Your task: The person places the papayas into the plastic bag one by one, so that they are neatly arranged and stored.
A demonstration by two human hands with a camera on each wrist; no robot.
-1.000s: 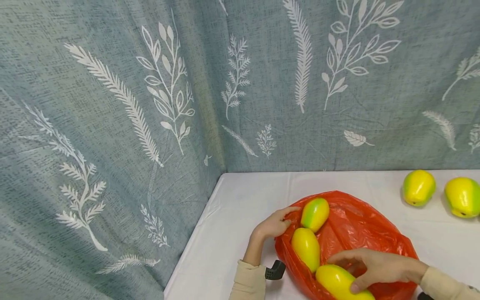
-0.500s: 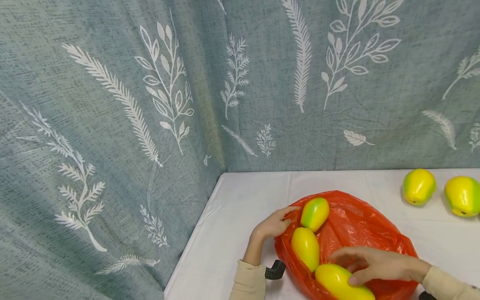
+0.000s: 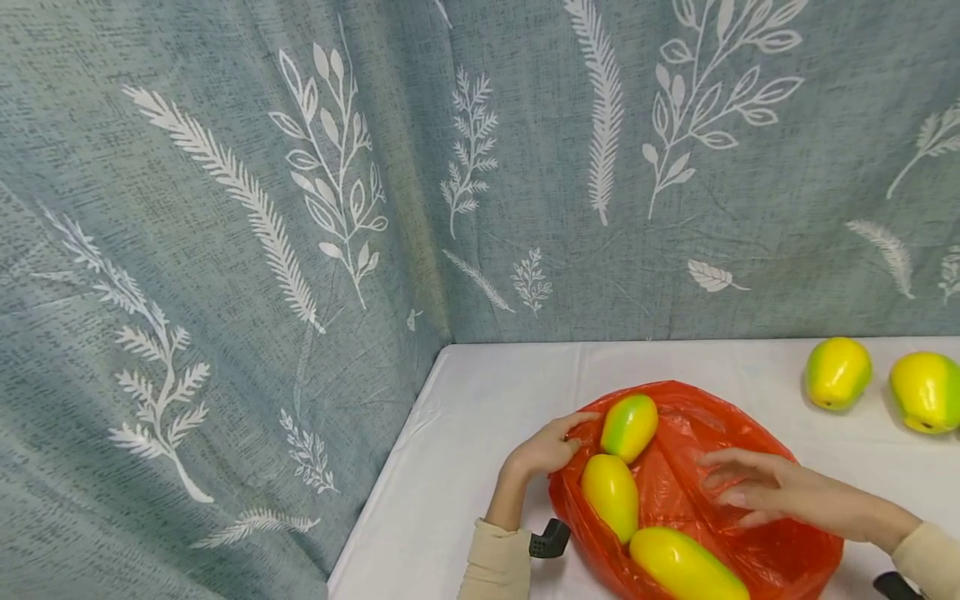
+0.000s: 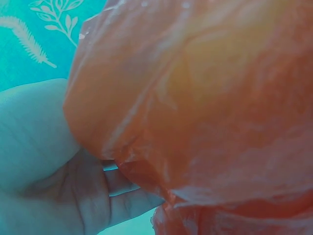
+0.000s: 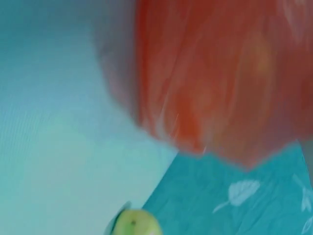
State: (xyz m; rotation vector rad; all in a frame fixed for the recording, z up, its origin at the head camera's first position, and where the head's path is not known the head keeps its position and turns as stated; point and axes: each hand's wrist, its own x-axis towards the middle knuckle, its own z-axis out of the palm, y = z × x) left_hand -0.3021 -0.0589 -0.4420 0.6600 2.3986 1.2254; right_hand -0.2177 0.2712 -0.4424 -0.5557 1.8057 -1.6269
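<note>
A red plastic bag (image 3: 742, 533) lies spread wide on the table, its mouth facing up. My left hand (image 3: 542, 454) grips its left rim; in the left wrist view the fingers (image 4: 129, 203) go behind the bag's thin film. Three smooth yellow-green fruits, papaya-like in shape, lie along the bag's left side: a far one (image 3: 630, 429), a middle one (image 3: 610, 497) and a long near one (image 3: 686, 564). Over the right part of the bag hovers my right hand (image 3: 795, 496), fingers loosely extended and holding nothing. The right wrist view shows the blurred bag (image 5: 220, 78).
Two more yellow-green fruits, one (image 3: 838, 374) left of the other (image 3: 926, 392), stand at the table's back right. A white cloth covers the table (image 3: 450, 450). Behind and to the left hangs a leaf-patterned blue-green curtain (image 3: 540, 167).
My right hand has let go of the long near fruit and moved up and to the right, leaving it in the bag. The left hand stays at the rim.
</note>
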